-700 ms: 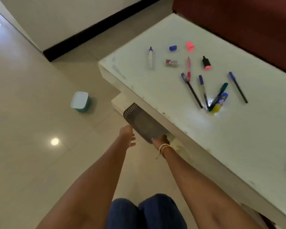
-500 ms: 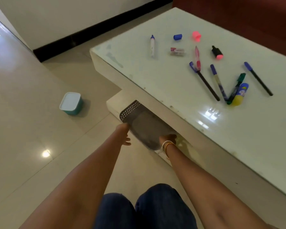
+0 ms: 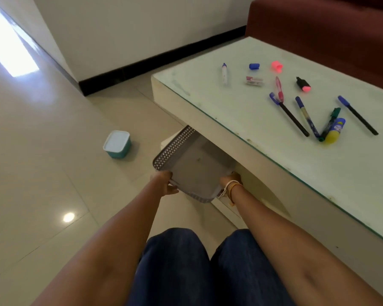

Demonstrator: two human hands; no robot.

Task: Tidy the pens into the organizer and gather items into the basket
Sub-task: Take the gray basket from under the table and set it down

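While both hands grip its near rim, the grey basket [image 3: 195,166] sits half under the table's [image 3: 241,138] front edge, its perforated wall toward the left. The left hand [image 3: 165,183] curls around the basket's near left corner, and the right hand [image 3: 229,181], with bangles at the wrist, holds the near right corner.

On the table top, 4 pens lie toward the far right: a black pen with a blue cap [image 3: 289,113], a blue pen [image 3: 306,117] just beside it, a green marker [image 3: 331,122] touching a yellow and blue glue stick [image 3: 335,131], and another black pen [image 3: 357,114] further right. A pink pen [image 3: 279,89] crosses the first pen's cap. Near the far edge lie a white pen [image 3: 224,72], a blue cap [image 3: 254,66], a pink cap [image 3: 276,66], an eraser [image 3: 254,81] and a black and pink highlighter [image 3: 303,84].

On the floor [image 3: 42,173], left of the basket, stands a teal box with a white lid [image 3: 117,144].
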